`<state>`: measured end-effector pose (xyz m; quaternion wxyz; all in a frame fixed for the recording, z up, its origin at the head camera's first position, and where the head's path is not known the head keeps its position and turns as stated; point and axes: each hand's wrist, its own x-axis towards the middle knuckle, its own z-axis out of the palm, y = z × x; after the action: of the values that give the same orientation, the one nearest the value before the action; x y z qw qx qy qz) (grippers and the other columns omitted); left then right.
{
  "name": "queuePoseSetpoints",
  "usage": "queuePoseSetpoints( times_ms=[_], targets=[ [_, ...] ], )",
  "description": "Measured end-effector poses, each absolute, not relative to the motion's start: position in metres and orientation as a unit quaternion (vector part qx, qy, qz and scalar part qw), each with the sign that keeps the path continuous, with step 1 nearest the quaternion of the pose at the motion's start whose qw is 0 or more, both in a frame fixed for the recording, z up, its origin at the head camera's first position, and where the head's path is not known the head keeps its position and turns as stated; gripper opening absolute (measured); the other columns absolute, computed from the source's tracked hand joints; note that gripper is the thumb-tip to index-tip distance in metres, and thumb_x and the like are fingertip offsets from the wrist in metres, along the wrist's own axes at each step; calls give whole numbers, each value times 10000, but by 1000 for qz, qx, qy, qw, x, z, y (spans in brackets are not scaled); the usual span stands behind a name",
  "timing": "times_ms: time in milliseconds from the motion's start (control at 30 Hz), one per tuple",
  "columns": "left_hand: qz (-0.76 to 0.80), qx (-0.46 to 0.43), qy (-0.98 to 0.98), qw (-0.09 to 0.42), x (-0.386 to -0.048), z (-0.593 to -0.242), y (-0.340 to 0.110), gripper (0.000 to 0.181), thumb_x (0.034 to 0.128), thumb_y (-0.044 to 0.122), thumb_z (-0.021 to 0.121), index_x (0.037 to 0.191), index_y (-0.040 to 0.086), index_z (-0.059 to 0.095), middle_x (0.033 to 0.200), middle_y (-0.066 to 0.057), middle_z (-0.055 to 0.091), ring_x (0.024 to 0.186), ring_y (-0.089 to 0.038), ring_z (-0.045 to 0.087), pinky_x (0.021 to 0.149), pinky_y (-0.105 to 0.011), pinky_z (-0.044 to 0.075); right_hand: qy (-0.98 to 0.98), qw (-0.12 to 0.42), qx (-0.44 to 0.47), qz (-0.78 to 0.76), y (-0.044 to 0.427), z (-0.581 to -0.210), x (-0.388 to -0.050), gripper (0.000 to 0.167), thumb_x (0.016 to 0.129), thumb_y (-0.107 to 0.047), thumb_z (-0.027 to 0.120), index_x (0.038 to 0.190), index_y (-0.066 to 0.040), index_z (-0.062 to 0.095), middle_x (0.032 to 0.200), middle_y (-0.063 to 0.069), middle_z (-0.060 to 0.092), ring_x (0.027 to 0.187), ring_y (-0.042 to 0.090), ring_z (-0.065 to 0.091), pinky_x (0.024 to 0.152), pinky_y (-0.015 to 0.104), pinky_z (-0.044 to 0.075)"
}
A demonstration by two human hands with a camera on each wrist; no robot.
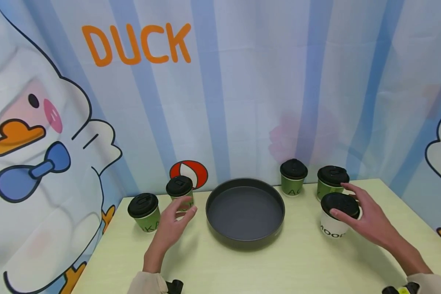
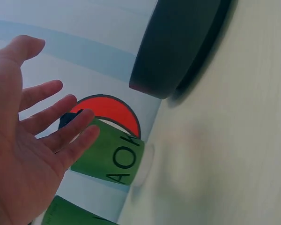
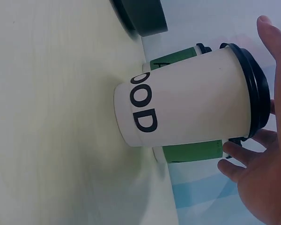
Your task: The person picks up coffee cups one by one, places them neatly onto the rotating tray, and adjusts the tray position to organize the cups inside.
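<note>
A white paper cup with a black plastic lid (image 1: 329,225) stands on the pale yellow table (image 1: 279,267), long axis roughly upright, lid up, lettering facing the person. The right hand (image 1: 372,219) curves loosely around the lid, perhaps touching; the left hand (image 1: 170,226), fingers spread, holds nothing.

Head cam: faces forward and down, widest view; bench (image 1: 242,269) at 6 o'clock, backdrop (image 1: 250,81) at 12, pan (image 1: 245,212) whole at 5. Left wrist cam: close and low, rolled sideways, bench at 3 o'clock, left grip (image 2: 28,145) at 8–9. Right wrist cam: also close and low, rolled the opposite way, bench at 9, right grip (image 3: 274,168) at 3–4. Head/right share the white cup (image 3: 192,103). Both wrists clip the pan: left at 1, right at 12.
</note>
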<state>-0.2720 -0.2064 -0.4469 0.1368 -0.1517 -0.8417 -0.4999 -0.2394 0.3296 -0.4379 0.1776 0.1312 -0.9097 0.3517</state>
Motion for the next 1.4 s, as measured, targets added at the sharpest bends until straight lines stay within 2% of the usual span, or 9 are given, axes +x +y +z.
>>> queuePoseSetpoints(
  times_ms=[233, 400, 633, 767, 867, 1100, 1400],
  targets=[
    [-550, -110, -820, 112, -278, -463, -199, 400, 1030, 329, 670, 1367, 116, 645, 1382, -126, 625, 1222, -289, 637, 1040, -489, 526, -901, 161, 115, 387, 330, -447, -242, 912, 941, -303, 779, 1644, -104, 235, 1566, 309, 346, 1372, 597, 321, 991, 786, 315],
    [-612, -84, -782, 81, -283, -473, -189, 383, 1041, 326, 653, 1337, 83, 654, 1349, -140, 630, 1205, -362, 637, 1000, -452, 558, -896, 142, 95, 411, 327, -452, -242, 940, 936, -320, 783, 1653, -132, 205, 1568, 292, 355, 1410, 606, 282, 979, 827, 284],
    [-678, -50, -731, 58, -291, -488, -173, 459, 1066, 253, 610, 1391, -67, 562, 1357, -243, 575, 1174, -373, 646, 991, -462, 567, -893, 115, 71, 429, 325, -459, -243, 970, 927, -343, 797, 1654, -150, 186, 1564, 311, 323, 1374, 588, 338, 954, 773, 360],
    [-689, -28, -723, 44, -292, -497, -165, 486, 1067, 256, 606, 1435, -51, 528, 1374, -231, 561, 1149, -329, 666, 988, -452, 570, -887, 103, 68, 445, 325, -463, -244, 978, 924, -325, 804, 1656, -167, 175, 1566, 326, 292, 1362, 570, 356, 949, 730, 394],
    [-691, -21, -722, 34, -293, -501, -161, 490, 1061, 263, 616, 1444, -30, 531, 1386, -218, 562, 1147, -289, 661, 995, -433, 567, -881, 108, 72, 455, 325, -464, -244, 976, 919, -295, 813, 1651, -163, 181, 1555, 323, 302, 1349, 555, 375, 936, 702, 410],
    [-690, -4, -724, 25, -291, -505, -156, 458, 1064, 219, 594, 1439, -38, 534, 1381, -229, 570, 1154, -283, 655, 997, -408, 566, -878, 129, 72, 456, 324, -468, -242, 948, 915, -261, 822, 1631, -135, 215, 1537, 288, 327, 1322, 508, 408, 924, 622, 435],
    [-695, 5, -719, 20, -292, -507, -157, 466, 1065, 236, 588, 1432, -46, 538, 1365, -209, 577, 1177, -278, 644, 1017, -432, 554, -873, 149, 71, 458, 320, -466, -245, 931, 898, -242, 843, 1595, -79, 248, 1520, 298, 347, 1323, 521, 391, 937, 670, 401]
  ],
)
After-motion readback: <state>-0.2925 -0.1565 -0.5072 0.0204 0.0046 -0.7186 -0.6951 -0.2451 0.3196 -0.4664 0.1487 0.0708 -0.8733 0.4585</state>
